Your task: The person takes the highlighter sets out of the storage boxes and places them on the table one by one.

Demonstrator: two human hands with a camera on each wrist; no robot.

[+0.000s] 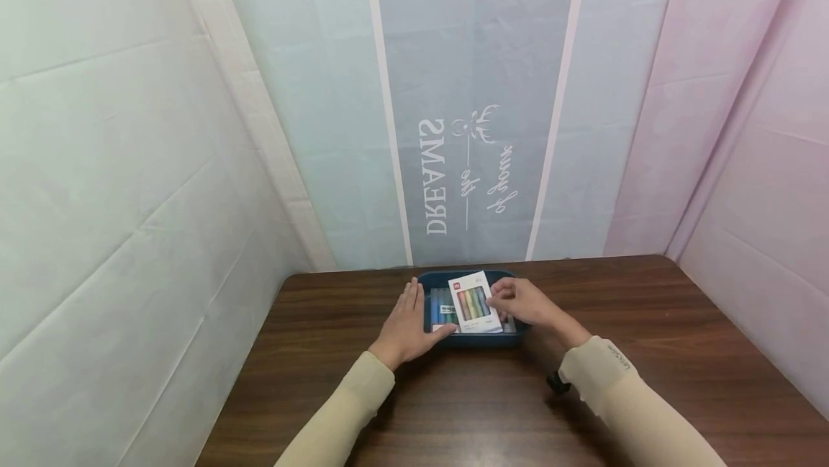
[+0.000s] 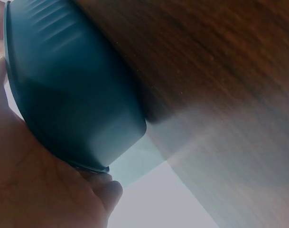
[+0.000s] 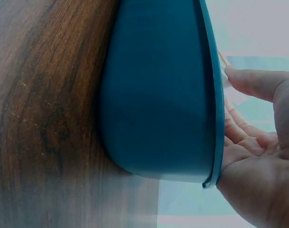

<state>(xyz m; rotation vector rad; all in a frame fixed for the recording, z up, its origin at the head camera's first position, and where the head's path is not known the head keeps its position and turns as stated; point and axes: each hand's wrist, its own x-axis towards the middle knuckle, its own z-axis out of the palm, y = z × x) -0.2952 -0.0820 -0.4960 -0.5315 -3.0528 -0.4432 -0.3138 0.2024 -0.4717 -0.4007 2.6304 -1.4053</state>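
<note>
A dark teal plastic basket (image 1: 476,341) stands on the table, and both wrist views show its outer wall (image 2: 73,90). Inside it, tilted over the other contents, is a white box (image 1: 491,322) whose window shows several coloured sticks, perhaps crayons. My right hand (image 1: 527,303) pinches this box at its right edge. Left of the box lies a clear pack (image 1: 440,298) of blue and green sticks with a white label, partly covered. My left hand (image 1: 408,327) rests at the basket's left rim, fingers straight, thumb stretched along the front towards the box's lower corner.
The brown wood-grain table (image 1: 453,409) meets a printed fabric backdrop (image 1: 476,35) just behind the basket. Fabric walls (image 1: 129,165) rise on both sides. A black object (image 1: 558,383) sits at the right wrist.
</note>
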